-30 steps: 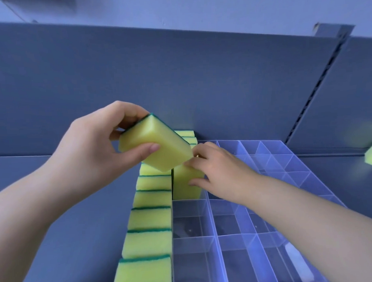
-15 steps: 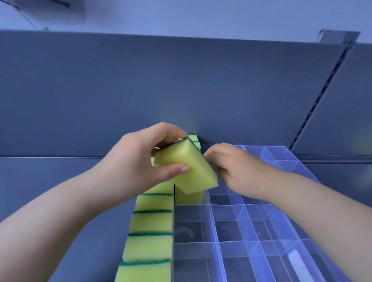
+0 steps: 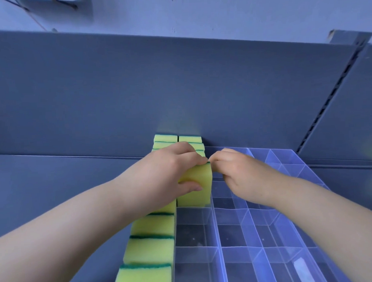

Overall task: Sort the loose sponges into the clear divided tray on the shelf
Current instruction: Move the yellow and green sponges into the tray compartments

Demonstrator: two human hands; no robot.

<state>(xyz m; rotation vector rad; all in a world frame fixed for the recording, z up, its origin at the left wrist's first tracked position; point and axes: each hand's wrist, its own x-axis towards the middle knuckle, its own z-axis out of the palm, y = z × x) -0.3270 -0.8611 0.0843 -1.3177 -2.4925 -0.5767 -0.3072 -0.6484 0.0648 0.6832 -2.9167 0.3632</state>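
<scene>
Left hand (image 3: 167,179) grips a yellow sponge (image 3: 196,187) entering the clear tray (image 3: 258,233); curled, empty right hand (image 3: 241,177) should steady it upright.

- A cool blue-grey cast was seen over the whole frame; light was even, soft, moderately bright.
- No hard shadows were cast; only faint shading was noted under the left hand (image 3: 165,179) and right hand (image 3: 243,176).
- A pale yellow glow was reflected onto the back panel (image 3: 179,88) above the sponges (image 3: 151,247).
- Weak glare streaks were noted on the clear tray (image 3: 258,254) walls; dividers were rendered hazy.
- Wide-angle distortion was visible: shelf edges were bowed, forearms were stretched toward the lower corners.
- Slight softness was seen at the frame borders; a blurred greenish smudge was left at the right edge.
- The centre was kept reasonably sharp.
</scene>
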